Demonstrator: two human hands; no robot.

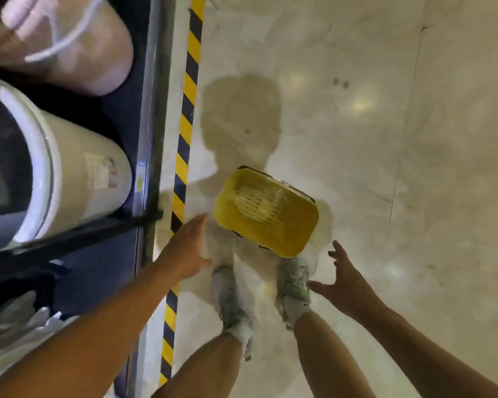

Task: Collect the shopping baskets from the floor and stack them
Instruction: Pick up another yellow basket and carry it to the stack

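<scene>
entry: yellow shopping basket (266,211), one in view. it sits upright on the pale marble floor (357,139), mouth up, turned at an angle, just ahead of the person's two shoes (232,300). dark handle parts show along its far and near rims; whether they lie flat or stand up cannot be told.

entry: hands, two, both bare and holding nothing. left hand (184,248) has its grip open, fingers straight and pointed toward the basket's near left corner, close to it but apart. right hand (344,278) has its grip open too, fingers spread, near the basket's right corner and apart from it.

entry: striped yellow-and-black floor tape (184,133), one strip, running beside a dark shelf frame (150,110).

entry: large pale tubs (78,170) on the shelf, two in view, lying on their sides; the upper one is blurred.

entry: stack of baskets, none in view; where this one is to go cannot be told.

risk, as judged:
- the basket lies skewed to the feet, so hands closing on unmatched corners may tip or twist it on the lift.
- the polished floor may let it slide away if a hand nudges it before gripping.
- the left arm passes close to the shelf frame and may knock it.
- the shoes stand very near the basket; a step forward may kick it.
</scene>
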